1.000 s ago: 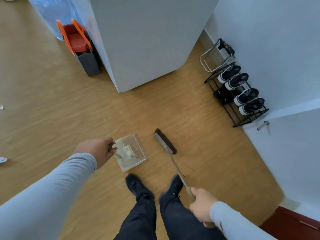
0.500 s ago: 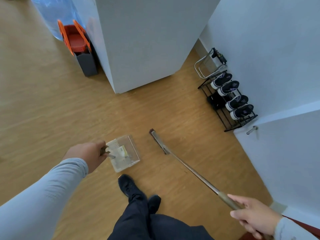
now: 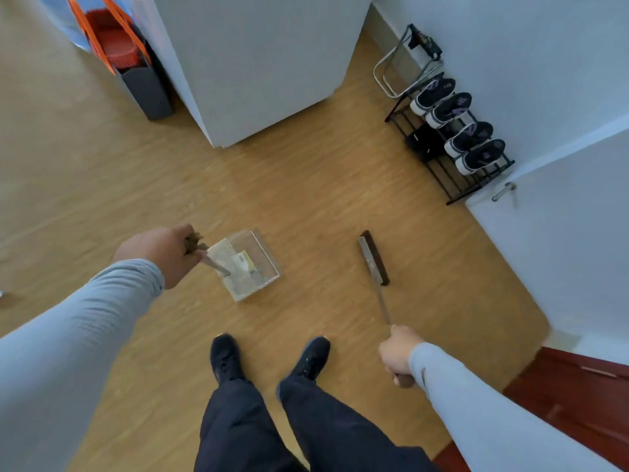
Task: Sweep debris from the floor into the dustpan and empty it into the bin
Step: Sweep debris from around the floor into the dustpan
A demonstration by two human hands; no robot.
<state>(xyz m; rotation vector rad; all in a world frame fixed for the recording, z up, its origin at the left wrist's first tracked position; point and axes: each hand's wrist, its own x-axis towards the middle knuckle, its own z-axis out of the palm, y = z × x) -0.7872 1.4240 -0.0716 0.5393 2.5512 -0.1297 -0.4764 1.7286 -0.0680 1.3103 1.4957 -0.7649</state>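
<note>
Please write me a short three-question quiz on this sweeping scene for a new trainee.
1. True or false: the dustpan already holds debris.
2. Which hand grips the broom? A) left hand B) right hand
3. Fill in: the shoe rack stands against the ____.

Key: 1 true; 2 B; 3 wall.
</note>
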